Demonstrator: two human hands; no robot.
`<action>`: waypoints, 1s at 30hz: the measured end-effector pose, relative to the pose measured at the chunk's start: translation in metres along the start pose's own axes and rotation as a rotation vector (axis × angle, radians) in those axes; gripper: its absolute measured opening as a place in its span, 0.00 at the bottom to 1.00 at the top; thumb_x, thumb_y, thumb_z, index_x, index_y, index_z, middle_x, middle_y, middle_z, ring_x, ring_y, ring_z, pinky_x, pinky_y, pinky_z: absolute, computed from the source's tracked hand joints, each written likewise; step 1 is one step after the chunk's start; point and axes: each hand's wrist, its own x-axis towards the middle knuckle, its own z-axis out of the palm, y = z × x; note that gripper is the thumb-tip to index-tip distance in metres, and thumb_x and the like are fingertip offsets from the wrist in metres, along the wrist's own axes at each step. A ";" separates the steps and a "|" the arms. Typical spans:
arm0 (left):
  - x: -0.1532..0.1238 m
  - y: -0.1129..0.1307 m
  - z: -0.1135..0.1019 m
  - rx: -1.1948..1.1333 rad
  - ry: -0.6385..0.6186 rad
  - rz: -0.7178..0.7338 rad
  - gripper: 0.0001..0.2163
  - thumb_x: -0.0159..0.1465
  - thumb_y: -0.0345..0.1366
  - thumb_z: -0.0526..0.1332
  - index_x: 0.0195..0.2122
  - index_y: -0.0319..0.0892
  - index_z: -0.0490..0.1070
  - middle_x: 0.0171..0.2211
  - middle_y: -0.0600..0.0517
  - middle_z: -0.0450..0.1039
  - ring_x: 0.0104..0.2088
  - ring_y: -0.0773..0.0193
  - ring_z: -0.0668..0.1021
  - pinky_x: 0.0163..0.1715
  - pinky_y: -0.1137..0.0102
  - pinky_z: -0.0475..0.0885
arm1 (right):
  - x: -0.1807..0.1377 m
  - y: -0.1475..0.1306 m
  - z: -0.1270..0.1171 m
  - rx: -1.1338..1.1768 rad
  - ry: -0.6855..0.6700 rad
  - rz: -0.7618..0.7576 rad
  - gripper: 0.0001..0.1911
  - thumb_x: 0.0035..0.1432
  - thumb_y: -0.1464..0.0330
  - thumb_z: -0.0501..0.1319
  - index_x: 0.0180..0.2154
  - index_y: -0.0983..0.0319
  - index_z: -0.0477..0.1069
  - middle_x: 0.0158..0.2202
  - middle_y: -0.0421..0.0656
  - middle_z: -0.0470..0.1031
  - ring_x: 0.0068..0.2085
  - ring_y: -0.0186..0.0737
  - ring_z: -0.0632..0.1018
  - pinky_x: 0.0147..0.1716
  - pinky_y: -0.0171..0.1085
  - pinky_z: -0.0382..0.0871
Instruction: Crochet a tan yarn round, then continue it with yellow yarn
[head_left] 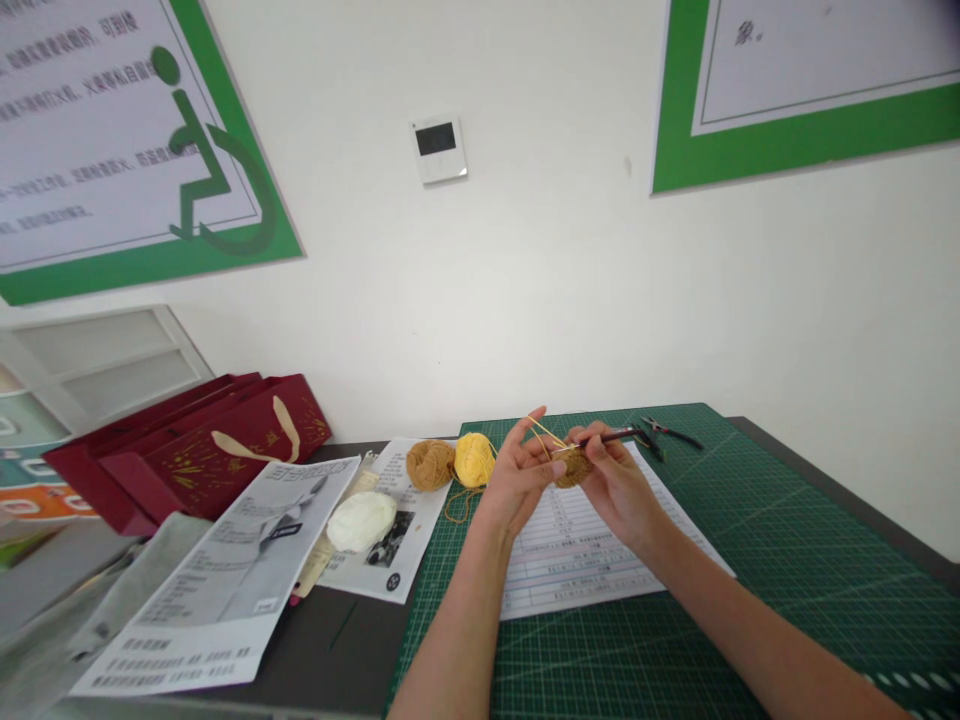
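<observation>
Both hands meet above a printed sheet on a green cutting mat. My left hand (521, 472) pinches a small brown crochet piece (574, 468), its index finger raised with yellow yarn (546, 430) stretched over it. In my right hand (609, 470) is a crochet hook (604, 438) with a dark handle, its tip at the top edge of the piece. My right fingers also lie against the piece. A yellow yarn ball (475, 460) and a brown yarn ball (430, 466) sit left of my left hand, with loose brown strand beside them.
The printed sheet (585, 560) lies on the green cutting mat (795, 540). Pliers (675, 433) rest at the mat's back. To the left are a white yarn ball (362, 522), a paper booklet (232, 570) and dark red gift bags (217, 450). A wall stands behind the table.
</observation>
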 end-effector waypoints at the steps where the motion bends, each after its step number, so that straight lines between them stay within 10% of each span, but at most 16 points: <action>1: 0.000 0.000 0.000 -0.001 -0.002 0.008 0.37 0.48 0.24 0.71 0.58 0.45 0.62 0.34 0.53 0.73 0.36 0.65 0.75 0.40 0.69 0.66 | 0.000 0.000 0.000 -0.007 0.005 -0.006 0.09 0.52 0.60 0.69 0.30 0.57 0.73 0.34 0.36 0.70 0.35 0.33 0.70 0.34 0.32 0.66; 21: -0.003 0.004 0.005 0.060 0.034 0.090 0.50 0.46 0.27 0.73 0.65 0.57 0.44 0.34 0.56 0.71 0.35 0.67 0.74 0.40 0.68 0.64 | -0.003 0.007 0.004 -0.133 0.096 -0.093 0.08 0.53 0.60 0.68 0.32 0.56 0.73 0.30 0.37 0.72 0.32 0.33 0.71 0.33 0.34 0.66; 27: 0.000 0.015 -0.007 -0.173 0.056 0.033 0.11 0.57 0.44 0.66 0.32 0.42 0.70 0.33 0.51 0.67 0.29 0.68 0.68 0.34 0.68 0.64 | -0.003 0.006 0.003 -0.138 0.064 -0.065 0.07 0.54 0.62 0.67 0.31 0.57 0.73 0.33 0.37 0.71 0.33 0.33 0.69 0.33 0.33 0.66; 30: 0.002 0.019 -0.015 -0.115 0.092 0.061 0.20 0.60 0.45 0.62 0.17 0.41 0.60 0.28 0.51 0.62 0.31 0.66 0.67 0.33 0.68 0.63 | -0.002 0.005 0.002 -0.116 0.033 -0.014 0.07 0.54 0.61 0.67 0.31 0.57 0.72 0.34 0.37 0.70 0.33 0.33 0.69 0.32 0.33 0.65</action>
